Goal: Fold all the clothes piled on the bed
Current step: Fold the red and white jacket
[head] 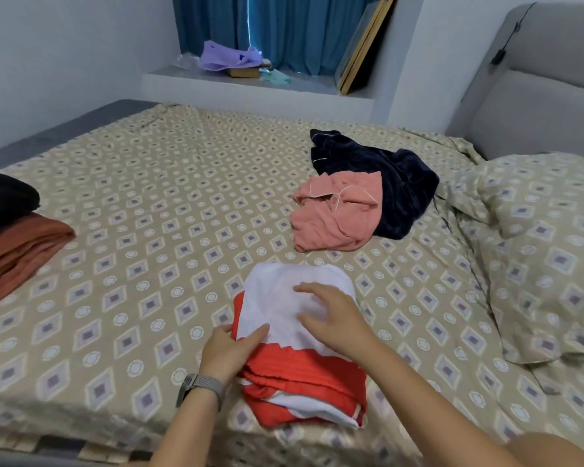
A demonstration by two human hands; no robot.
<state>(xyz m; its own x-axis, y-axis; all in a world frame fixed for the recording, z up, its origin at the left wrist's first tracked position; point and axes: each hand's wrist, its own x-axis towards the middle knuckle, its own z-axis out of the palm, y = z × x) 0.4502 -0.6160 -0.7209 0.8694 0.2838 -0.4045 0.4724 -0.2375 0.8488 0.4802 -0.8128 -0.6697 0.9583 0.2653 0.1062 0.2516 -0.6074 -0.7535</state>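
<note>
Head view, item: red-and-white garment [294,335], folded into a compact bundle at the near edge of the bed [149,203]; left hand [228,352] grips the bundle's left edge, thumb on top and fingers tucked under, while right hand [334,318] lies flat on the white panel with fingers spread and grasping nothing. Handling advice: smooth the top outward with the flat hand while the other keeps the edge square, so the layers do not slip. Outstanding beyond the bundle: pink garment [331,217] and navy garment [385,176], heaped together unfolded; folded stack [17,244] far to its left.
</note>
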